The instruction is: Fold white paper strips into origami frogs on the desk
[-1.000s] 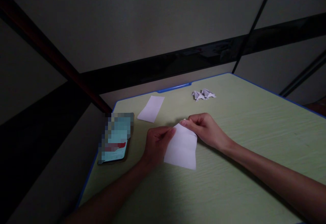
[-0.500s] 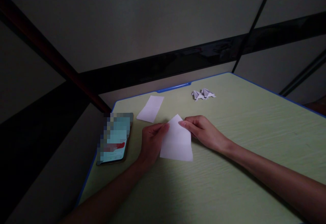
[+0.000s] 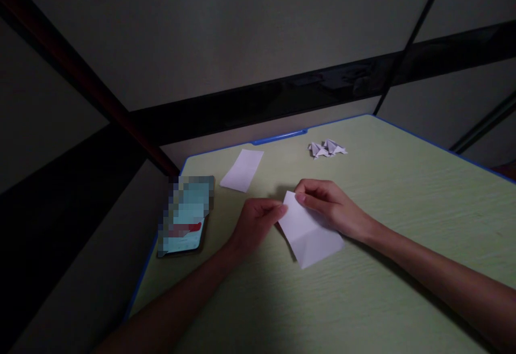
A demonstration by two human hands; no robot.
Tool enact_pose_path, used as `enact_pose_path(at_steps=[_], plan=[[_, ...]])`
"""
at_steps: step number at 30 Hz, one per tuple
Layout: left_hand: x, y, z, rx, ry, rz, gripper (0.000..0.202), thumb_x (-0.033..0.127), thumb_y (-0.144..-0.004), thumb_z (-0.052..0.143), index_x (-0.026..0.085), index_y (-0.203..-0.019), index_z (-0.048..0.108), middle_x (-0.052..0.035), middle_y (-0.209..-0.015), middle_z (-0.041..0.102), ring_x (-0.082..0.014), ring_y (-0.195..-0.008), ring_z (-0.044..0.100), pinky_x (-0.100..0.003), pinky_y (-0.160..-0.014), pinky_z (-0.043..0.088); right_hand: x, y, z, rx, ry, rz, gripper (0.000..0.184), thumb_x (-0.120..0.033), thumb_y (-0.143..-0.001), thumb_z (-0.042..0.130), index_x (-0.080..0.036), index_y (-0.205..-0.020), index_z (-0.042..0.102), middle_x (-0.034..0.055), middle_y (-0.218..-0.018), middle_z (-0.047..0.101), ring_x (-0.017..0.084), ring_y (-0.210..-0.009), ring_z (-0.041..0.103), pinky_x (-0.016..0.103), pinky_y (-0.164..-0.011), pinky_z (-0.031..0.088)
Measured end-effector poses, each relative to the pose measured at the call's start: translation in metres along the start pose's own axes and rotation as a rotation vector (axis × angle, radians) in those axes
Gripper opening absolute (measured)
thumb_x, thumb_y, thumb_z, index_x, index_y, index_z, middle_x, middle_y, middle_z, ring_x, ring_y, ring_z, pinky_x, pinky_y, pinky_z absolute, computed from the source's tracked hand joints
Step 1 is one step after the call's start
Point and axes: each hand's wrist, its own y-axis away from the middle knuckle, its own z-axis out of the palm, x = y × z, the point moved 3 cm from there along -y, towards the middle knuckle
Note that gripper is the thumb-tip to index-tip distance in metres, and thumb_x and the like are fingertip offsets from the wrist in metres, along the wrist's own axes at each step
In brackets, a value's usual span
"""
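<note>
This looks like a dimly lit room in a home. Tall, flat grey-beige panels [image 3: 250, 31] crossed by a glossy black band [image 3: 266, 100] fill the top of the frame like wardrobe doors, with a dark red strip [image 3: 68, 63] slanting through the upper left. A pale green wood-grain bench [image 3: 423, 198] with thin blue edging, resembling household furniture, stands close to the panels.

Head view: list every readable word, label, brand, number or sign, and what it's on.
No readable text anywhere.
Smartphone screen: mostly pixelated; any characters on the clear lower part are too small and faint to read.
Held paper sheet: no writing visible.
Loose paper sheet: no writing visible.
Two folded paper figures: none visible.
</note>
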Motion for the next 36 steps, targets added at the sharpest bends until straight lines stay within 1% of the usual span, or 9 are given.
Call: enact_pose_path(at_steps=[3,5,10,13,15,17,25,28,36], plan=[[0.0,0.0,0.001,-0.018,-0.021,0.011,0.026,0.029,-0.069,0.049,0.013,-0.048,0.047,0.0045,-0.045,0.038,-0.006,-0.045,0.034,-0.019,-0.044,0.026,-0.001,0.002,0.005,-0.126,0.12,0.004,0.018,-0.022,-0.075,0.043,-0.014,-0.06,0.045,-0.0031,-0.054,0.038,0.007,-0.05,0.036,0.019,-0.044,0.025],[0.0,0.0,0.003,-0.059,-0.029,0.017,0.024,0.029,-0.071,0.047,0.014,-0.051,0.046,0.0045,-0.046,0.04,-0.0062,-0.045,0.036,-0.019,-0.044,0.028,-0.002,0.004,0.008,-0.193,0.138,0.018,0.016,-0.019,-0.074,0.043,-0.014,-0.059,0.045,-0.0035,-0.054,0.037,0.007,-0.049,0.035,0.019,-0.044,0.025],[0.0,0.003,0.007,-0.208,-0.055,0.015,0.025,0.029,-0.074,0.042,0.015,-0.053,0.04,0.0054,-0.047,0.038,-0.0063,-0.045,0.037,-0.019,-0.044,0.028,0.0,0.004,0.008,-0.28,0.032,0.068,0.015,-0.019,-0.072,0.044,-0.014,-0.059,0.043,-0.0046,-0.051,0.037,0.006,-0.046,0.034,0.018,-0.042,0.025],[0.002,0.004,0.007,-0.234,-0.081,0.053,0.025,0.029,-0.075,0.041,0.016,-0.054,0.039,0.0056,-0.047,0.036,-0.0064,-0.045,0.035,-0.019,-0.044,0.027,0.0,0.003,0.009,-0.306,-0.006,0.061,0.014,-0.019,-0.071,0.045,-0.014,-0.058,0.043,-0.0053,-0.051,0.037,0.005,-0.045,0.033,0.018,-0.041,0.025],[0.004,0.004,0.005,-0.166,-0.114,0.107,0.025,0.028,-0.074,0.043,0.016,-0.053,0.038,0.006,-0.048,0.031,-0.0061,-0.046,0.03,-0.019,-0.044,0.024,0.0,0.003,0.009,-0.311,-0.029,0.049,0.014,-0.018,-0.071,0.044,-0.014,-0.058,0.043,-0.0057,-0.051,0.036,0.004,-0.044,0.032,0.017,-0.041,0.024],[0.006,0.004,0.003,-0.108,-0.127,0.139,0.026,0.028,-0.074,0.043,0.016,-0.052,0.037,0.006,-0.048,0.03,-0.0063,-0.047,0.028,-0.02,-0.044,0.022,-0.002,0.003,0.009,-0.302,-0.037,0.039,0.014,-0.018,-0.071,0.043,-0.014,-0.058,0.042,-0.0061,-0.05,0.035,0.004,-0.044,0.031,0.017,-0.04,0.024],[0.002,0.003,-0.002,0.048,-0.094,0.132,0.027,0.029,-0.074,0.045,0.016,-0.052,0.035,0.0063,-0.047,0.029,-0.0065,-0.046,0.027,-0.02,-0.043,0.021,-0.006,0.0,-0.003,-0.325,0.038,0.025,0.017,-0.018,-0.072,0.043,-0.013,-0.056,0.043,-0.0066,-0.048,0.033,0.004,-0.043,0.029,0.017,-0.04,0.022],[0.002,0.003,-0.002,0.081,-0.103,0.135,0.028,0.027,-0.073,0.045,0.017,-0.05,0.034,0.0062,-0.047,0.03,-0.0066,-0.046,0.028,-0.02,-0.044,0.022,-0.004,-0.001,-0.007,-0.329,0.052,0.038,0.018,-0.018,-0.072,0.043,-0.013,-0.054,0.042,-0.0071,-0.047,0.032,0.004,-0.043,0.028,0.018,-0.04,0.021],[0.0,0.007,0.0,0.088,-0.114,0.107,0.028,0.029,-0.074,0.043,0.017,-0.05,0.035,0.006,-0.044,0.034,-0.007,-0.043,0.034,-0.02,-0.043,0.025,0.001,-0.003,-0.011,-0.369,0.052,0.065,0.02,-0.02,-0.072,0.044,-0.014,-0.053,0.043,-0.0068,-0.046,0.036,0.004,-0.043,0.031,0.019,-0.042,0.023]])
